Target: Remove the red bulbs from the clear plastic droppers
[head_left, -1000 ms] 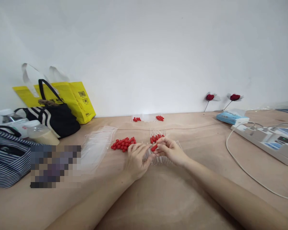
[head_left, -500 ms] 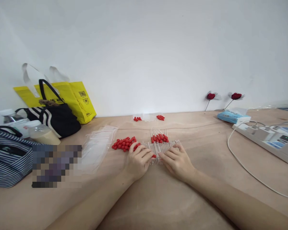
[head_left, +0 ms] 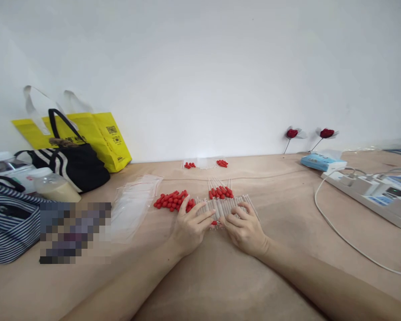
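Note:
My left hand (head_left: 192, 228) is closed, its thumb and forefinger pinching a small red bulb-ended piece (head_left: 214, 222), mostly hidden by the fingers. Facing it, my right hand (head_left: 246, 229) has its fingertips together at the red piece's right end, on what looks like a thin clear tube that is nearly all covered. Beneath both hands lies a row of thin clear tubes (head_left: 222, 207) side by side. A pile of red bulb-ended pieces (head_left: 171, 201) sits beside my left fingers. Beyond the row are several clear tubes with red pieces (head_left: 221, 192) on them.
Clear plastic bags (head_left: 133, 203) lie left of the pile. Further left stand a yellow bag (head_left: 103, 133), a black bag (head_left: 87, 165), a bottle (head_left: 55, 187) and a striped bag (head_left: 13, 223). At right are a tissue pack (head_left: 321, 162), a power strip (head_left: 370, 196) and its cable.
My hands have come slightly closer together, and the red piece between them sits a little lower and shows less. The view has shifted slightly.

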The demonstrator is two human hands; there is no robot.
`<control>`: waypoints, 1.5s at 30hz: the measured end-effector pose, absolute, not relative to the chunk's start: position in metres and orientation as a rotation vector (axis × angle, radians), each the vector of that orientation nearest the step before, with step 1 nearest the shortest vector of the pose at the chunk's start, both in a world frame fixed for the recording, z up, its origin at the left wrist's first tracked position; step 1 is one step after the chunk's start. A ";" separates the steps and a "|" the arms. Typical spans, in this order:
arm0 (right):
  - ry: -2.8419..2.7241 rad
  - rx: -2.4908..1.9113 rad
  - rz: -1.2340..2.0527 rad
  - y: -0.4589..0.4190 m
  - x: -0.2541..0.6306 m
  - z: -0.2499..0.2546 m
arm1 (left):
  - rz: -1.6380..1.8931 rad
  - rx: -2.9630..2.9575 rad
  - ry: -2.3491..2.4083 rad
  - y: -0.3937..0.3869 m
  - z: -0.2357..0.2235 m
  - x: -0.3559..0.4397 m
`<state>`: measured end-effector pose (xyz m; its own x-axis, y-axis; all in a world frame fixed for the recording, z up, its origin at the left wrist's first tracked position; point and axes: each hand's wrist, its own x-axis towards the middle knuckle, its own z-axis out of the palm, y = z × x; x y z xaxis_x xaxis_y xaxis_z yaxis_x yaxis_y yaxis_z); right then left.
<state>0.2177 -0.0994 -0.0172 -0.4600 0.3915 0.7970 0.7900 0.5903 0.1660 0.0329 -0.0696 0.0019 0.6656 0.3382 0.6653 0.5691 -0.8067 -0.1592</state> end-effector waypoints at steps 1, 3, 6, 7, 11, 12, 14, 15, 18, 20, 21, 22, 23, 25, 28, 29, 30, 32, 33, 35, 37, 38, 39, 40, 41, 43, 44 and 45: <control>-2.075 -0.932 -0.684 -0.100 0.217 -0.017 | -0.903 -2.529 -0.715 -0.070 0.003 0.033; -2.066 -0.941 -0.680 -0.100 0.216 -0.016 | -0.895 -2.526 -0.715 -0.071 0.004 0.032; -2.066 -0.946 -0.684 -0.101 0.217 -0.015 | -0.863 -2.524 -0.731 -0.073 0.004 0.031; -2.067 -0.945 -0.685 -0.101 0.218 -0.014 | -0.862 -2.523 -0.739 -0.073 0.003 0.030; -2.018 -1.026 -0.641 -0.102 0.223 -0.014 | -0.905 -2.493 -0.864 -0.070 0.002 0.021; -2.004 -1.054 -0.613 -0.102 0.224 -0.015 | -0.923 -2.480 -0.930 -0.068 0.003 0.016; -1.993 -1.082 -0.528 -0.101 0.226 -0.016 | -0.955 -2.489 -1.063 -0.062 0.010 0.005; -1.992 -1.084 -0.462 -0.100 0.227 -0.017 | -0.967 -2.515 -1.126 -0.058 0.015 -0.002; -1.939 -1.110 -0.197 -0.094 0.229 -0.015 | -0.880 -2.625 -1.399 -0.047 0.034 -0.030; -1.867 -1.165 -0.052 -0.089 0.230 -0.011 | -0.751 -2.583 -1.721 -0.041 0.045 -0.049; -1.840 -1.199 -0.005 -0.087 0.232 -0.009 | -0.657 -2.579 -1.848 -0.040 0.049 -0.057; -1.822 -1.233 0.027 -0.084 0.233 -0.006 | -0.578 -2.575 -1.937 -0.039 0.051 -0.063; -1.813 -1.260 0.045 -0.082 0.234 -0.003 | -0.513 -2.579 -1.996 -0.038 0.053 -0.068; -1.812 -1.297 0.046 -0.076 0.237 0.001 | -0.435 -2.601 -2.041 -0.037 0.052 -0.072; -1.827 -1.409 -0.009 -0.067 0.240 0.005 | -0.440 -2.602 -2.028 -0.035 0.047 -0.071; -1.836 -1.480 -0.015 -0.064 0.240 0.006 | -0.455 -2.584 -2.013 -0.034 0.045 -0.070; -1.846 -1.563 -0.001 -0.061 0.240 0.007 | -0.466 -2.562 -1.991 -0.033 0.044 -0.070; -1.876 -1.735 0.083 -0.055 0.239 0.010 | -0.444 -2.510 -1.943 -0.032 0.042 -0.069; -1.892 -1.803 0.135 -0.053 0.237 0.011 | -0.416 -2.479 -1.922 -0.032 0.043 -0.069; -1.919 -1.885 0.207 -0.048 0.233 0.011 | -0.373 -2.420 -1.891 -0.034 0.045 -0.069; -1.928 -1.908 0.223 -0.045 0.229 0.011 | -0.346 -2.388 -1.881 -0.037 0.049 -0.067; -1.930 -1.908 0.225 -0.044 0.227 0.010 | -0.336 -2.383 -1.875 -0.038 0.050 -0.065; -1.933 -1.909 0.230 -0.043 0.225 0.010 | -0.329 -2.380 -1.868 -0.039 0.051 -0.063; -1.935 -1.911 0.236 -0.044 0.224 0.009 | -0.324 -2.373 -1.861 -0.040 0.051 -0.062; -1.936 -1.913 0.242 -0.044 0.222 0.008 | -0.319 -2.368 -1.855 -0.040 0.051 -0.061; -1.938 -1.914 0.254 -0.045 0.220 0.007 | -0.300 -2.376 -1.860 -0.040 0.050 -0.060; -1.937 -1.914 0.260 -0.046 0.219 0.007 | -0.277 -2.389 -1.876 -0.040 0.049 -0.061; -1.936 -1.914 0.266 -0.047 0.218 0.006 | -0.250 -2.404 -1.896 -0.039 0.049 -0.062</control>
